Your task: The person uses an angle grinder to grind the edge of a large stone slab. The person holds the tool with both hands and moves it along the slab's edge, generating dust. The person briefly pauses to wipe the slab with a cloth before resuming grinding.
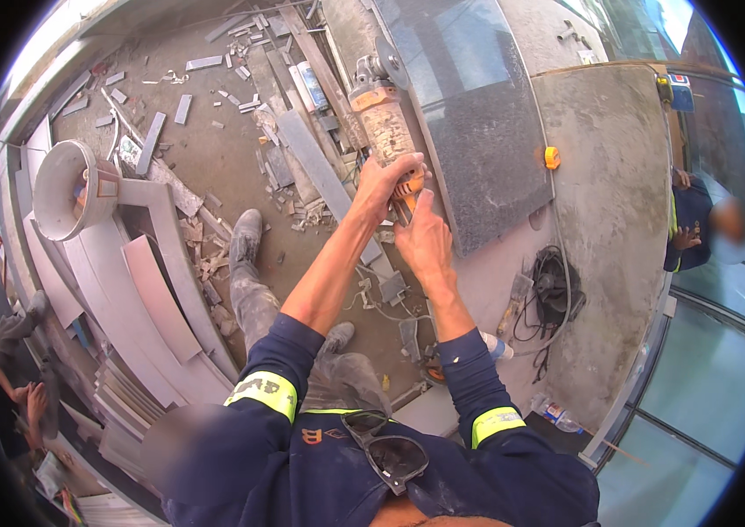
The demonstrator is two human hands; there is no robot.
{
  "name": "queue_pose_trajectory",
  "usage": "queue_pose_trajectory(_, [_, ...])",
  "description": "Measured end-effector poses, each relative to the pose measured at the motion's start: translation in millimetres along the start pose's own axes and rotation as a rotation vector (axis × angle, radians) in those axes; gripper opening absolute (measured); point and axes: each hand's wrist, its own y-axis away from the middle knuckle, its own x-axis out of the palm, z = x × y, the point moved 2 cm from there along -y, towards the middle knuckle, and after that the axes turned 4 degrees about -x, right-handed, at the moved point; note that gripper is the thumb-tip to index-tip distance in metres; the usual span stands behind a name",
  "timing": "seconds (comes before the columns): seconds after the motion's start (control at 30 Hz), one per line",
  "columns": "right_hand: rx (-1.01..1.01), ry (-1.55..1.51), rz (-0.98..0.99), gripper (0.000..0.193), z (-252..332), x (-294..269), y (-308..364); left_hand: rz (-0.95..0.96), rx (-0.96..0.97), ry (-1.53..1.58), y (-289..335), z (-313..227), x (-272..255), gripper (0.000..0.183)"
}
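Note:
Both my hands grip a dusty orange angle grinder point(387, 130), held out in front of me with its cutting disc point(392, 63) at the far end. My left hand point(384, 183) is wrapped round the body near the rear. Behind it, my right hand point(423, 235) is closed on the back handle; its fingers are partly hidden. The disc stands next to the left edge of a dark grey stone slab point(495, 149); I cannot tell whether it touches. A yellow tape measure point(551, 158) lies at the slab's right edge, its blade drawn out along it.
Stone offcuts point(151, 142) and planks point(315, 162) litter the floor to the left. A white bucket point(74, 193) stands on pale panels point(118, 272). To the right lie a black bag point(555, 285), cords and a plastic bottle point(557, 413). Other people are at both sides.

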Motion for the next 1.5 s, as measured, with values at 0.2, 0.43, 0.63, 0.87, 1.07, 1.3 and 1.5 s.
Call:
queue_pose_trajectory(0.2, [0.047,-0.067,0.048,0.062,12.8,3.3,-15.0,-0.043,-0.022,0.009,-11.8,-12.2,-5.0,0.038])
queue_pose_trajectory(0.43, [-0.011,-0.013,0.033,0.068,41.5,-4.8,-51.6,-0.045,-0.053,0.026,-52.5,-46.4,-12.9,0.038])
queue_pose_trajectory(0.63, [-0.013,0.082,0.037,0.064,56.7,-10.7,-67.0,-0.065,-0.061,0.004,-70.8,-63.7,-16.0,0.039])
queue_pose_trajectory(0.87, [0.038,0.080,0.063,0.076,34.4,-3.0,-19.5,-0.054,-0.036,0.014,-22.0,-25.2,-8.6,0.037])
queue_pose_trajectory(1.07, [0.038,0.071,0.057,0.071,13.2,-1.1,11.0,-0.073,-0.028,0.011,4.3,0.2,-1.2,0.040])
queue_pose_trajectory(1.3, [0.023,0.053,0.043,0.066,6.6,-2.3,20.7,-0.093,-0.044,0.012,11.7,8.8,1.9,0.039])
queue_pose_trajectory(1.5, [0.050,0.042,0.045,0.069,5.5,3.7,7.3,-0.108,-0.042,-0.003,0.9,5.2,0.0,0.038])
